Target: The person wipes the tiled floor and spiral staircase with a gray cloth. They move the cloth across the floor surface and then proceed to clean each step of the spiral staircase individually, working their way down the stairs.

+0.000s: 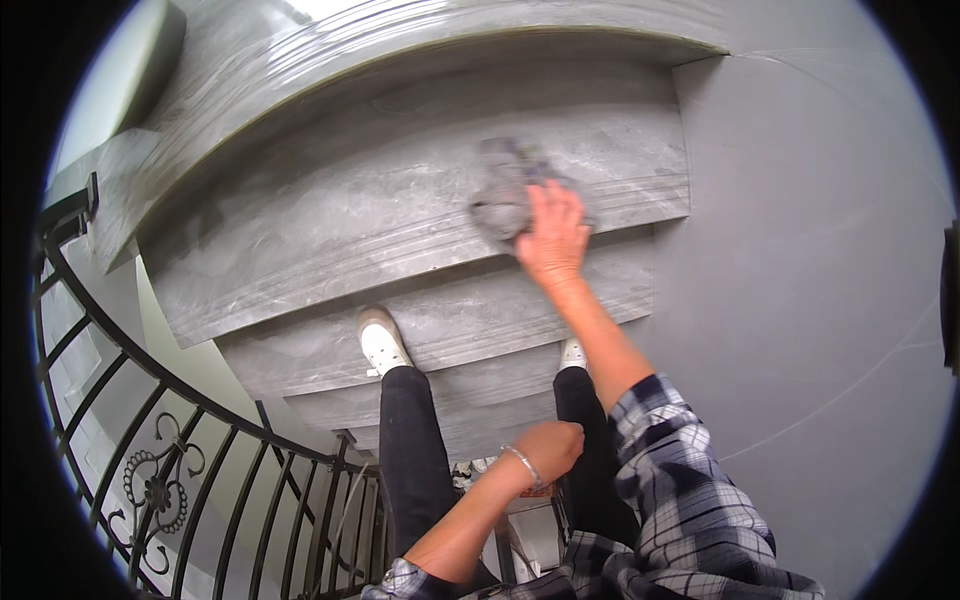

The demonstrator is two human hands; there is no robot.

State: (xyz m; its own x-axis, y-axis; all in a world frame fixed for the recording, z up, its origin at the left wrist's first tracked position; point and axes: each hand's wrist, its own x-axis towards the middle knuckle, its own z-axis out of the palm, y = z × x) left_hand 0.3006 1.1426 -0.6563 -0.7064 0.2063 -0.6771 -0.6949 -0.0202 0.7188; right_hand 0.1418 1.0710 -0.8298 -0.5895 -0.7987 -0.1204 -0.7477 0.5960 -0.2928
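Note:
My right hand presses on a bunched grey cloth, blurred, on the grey marbled stone stair tread close to the wall side. Its fingers lie over the cloth's right part; the underside of the grip is hidden. Near my right knee, my left hand is closed in a loose fist, with a silver bangle on the wrist. No object shows in it. Fine grooves run along the front edge of the tread.
A black wrought-iron railing curves along the left. At right rises a smooth grey wall. My white shoes stand on lower steps, which descend towards me. Above, another step's edge overhangs.

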